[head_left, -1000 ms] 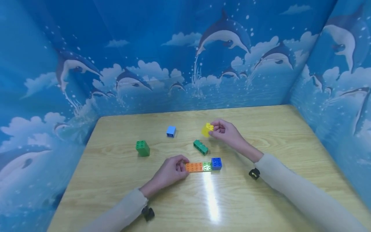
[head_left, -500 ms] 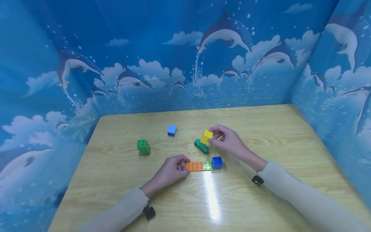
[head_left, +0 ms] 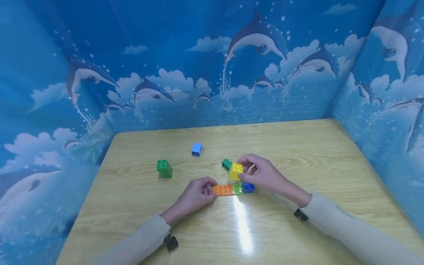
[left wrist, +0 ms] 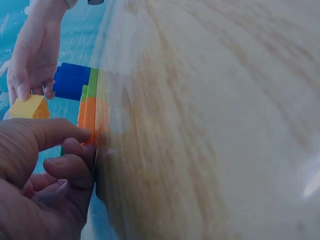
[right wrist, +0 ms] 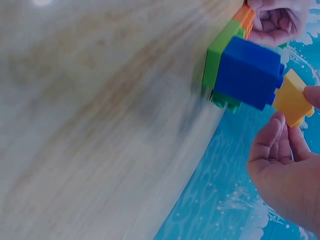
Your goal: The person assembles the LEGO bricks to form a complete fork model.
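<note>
My left hand (head_left: 195,194) pinches the left end of an orange toy building brick (head_left: 223,190) that lies on the table. Against the orange brick's right end is a light green brick (head_left: 237,188). A dark blue brick (right wrist: 248,72) sits on the light green one, as the right wrist view shows. Between thumb and fingertips, my right hand (head_left: 263,172) holds a yellow brick (head_left: 235,172), raised just behind this row, studs up. Partly hidden behind the yellow brick is a dark green brick (head_left: 226,164), lying on its side.
A tall green brick (head_left: 164,168) stands upright on the wooden table (head_left: 132,206), left of the row. Farther back lies a light blue brick (head_left: 196,149). Dolphin-printed blue curtains (head_left: 172,110) border the table at the back and sides.
My right hand has brought the yellow brick nearer, from behind the dark green brick to just above the row's far side. The left hand has kept its hold on the orange brick.
</note>
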Demonstrator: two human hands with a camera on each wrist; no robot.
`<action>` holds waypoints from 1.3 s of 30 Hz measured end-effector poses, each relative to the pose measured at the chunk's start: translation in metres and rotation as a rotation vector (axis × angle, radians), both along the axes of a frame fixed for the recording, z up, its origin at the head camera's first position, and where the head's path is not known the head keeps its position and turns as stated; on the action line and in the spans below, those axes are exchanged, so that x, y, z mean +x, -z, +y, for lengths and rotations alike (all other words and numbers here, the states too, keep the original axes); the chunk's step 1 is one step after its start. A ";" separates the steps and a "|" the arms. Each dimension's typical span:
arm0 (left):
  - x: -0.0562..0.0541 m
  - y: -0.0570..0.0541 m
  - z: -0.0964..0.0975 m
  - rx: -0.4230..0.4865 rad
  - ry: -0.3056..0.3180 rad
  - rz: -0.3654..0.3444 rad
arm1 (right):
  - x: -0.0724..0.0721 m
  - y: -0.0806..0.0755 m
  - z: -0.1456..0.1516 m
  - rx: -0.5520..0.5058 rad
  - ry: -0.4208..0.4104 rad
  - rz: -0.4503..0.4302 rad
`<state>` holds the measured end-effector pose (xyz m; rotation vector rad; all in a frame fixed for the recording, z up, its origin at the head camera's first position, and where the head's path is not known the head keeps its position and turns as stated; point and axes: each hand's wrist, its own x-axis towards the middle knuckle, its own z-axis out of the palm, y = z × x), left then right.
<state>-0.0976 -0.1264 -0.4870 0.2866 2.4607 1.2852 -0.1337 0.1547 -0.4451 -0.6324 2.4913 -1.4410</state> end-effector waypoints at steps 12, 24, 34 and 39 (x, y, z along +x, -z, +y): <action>-0.001 0.000 0.002 -0.020 -0.020 -0.035 | 0.013 0.008 -0.003 0.123 -0.117 0.071; 0.000 -0.001 0.003 -0.011 -0.021 -0.040 | 0.019 0.015 -0.003 0.173 -0.103 0.057; -0.001 -0.001 0.002 -0.015 -0.013 -0.040 | 0.021 0.017 -0.004 0.172 -0.090 0.062; -0.002 0.000 0.003 -0.016 -0.014 -0.036 | 0.021 0.017 -0.004 0.172 -0.085 0.072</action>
